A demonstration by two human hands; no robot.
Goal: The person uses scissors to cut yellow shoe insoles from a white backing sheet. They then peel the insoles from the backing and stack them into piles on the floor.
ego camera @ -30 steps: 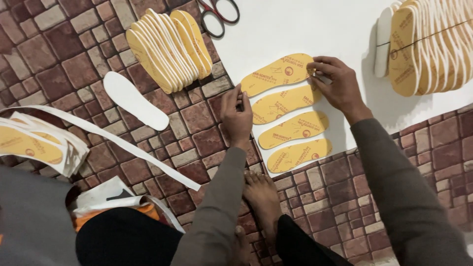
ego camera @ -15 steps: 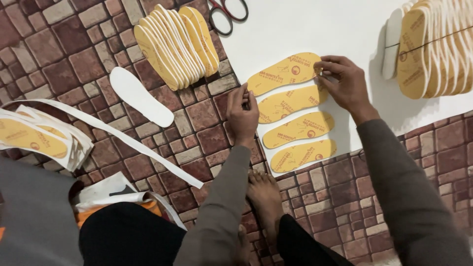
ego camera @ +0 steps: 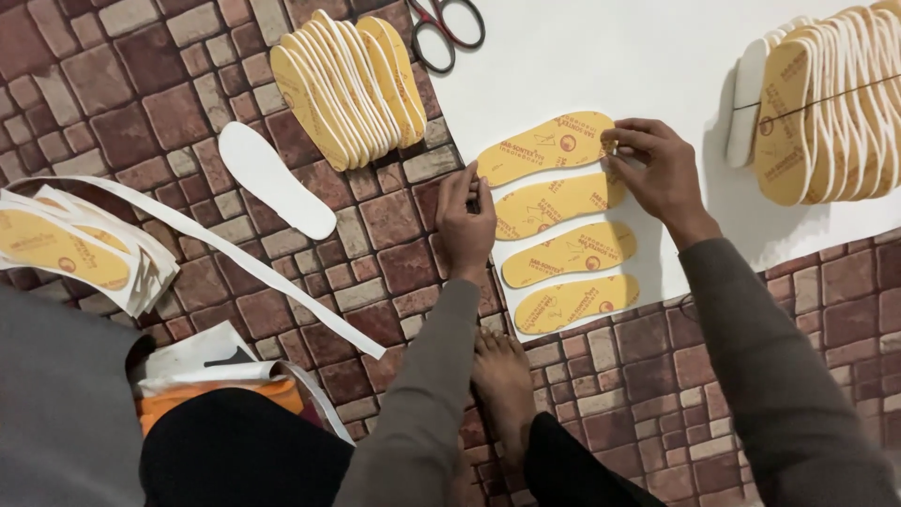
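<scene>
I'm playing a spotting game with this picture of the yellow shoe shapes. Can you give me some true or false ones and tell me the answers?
1. Four yellow insoles lie in a row on the white sheet. True.
2. The right hand touches the top insole. True.
3. The scissors are in the left hand. False: they lie on the floor by the sheet's top edge.
4. The plain white insole lies on the white sheet. False: it lies on the brick-pattern floor.
5. A bare foot shows between the arms. True.

Scissors top; fanned yellow insole stack; lone white insole; white strip across floor.
</scene>
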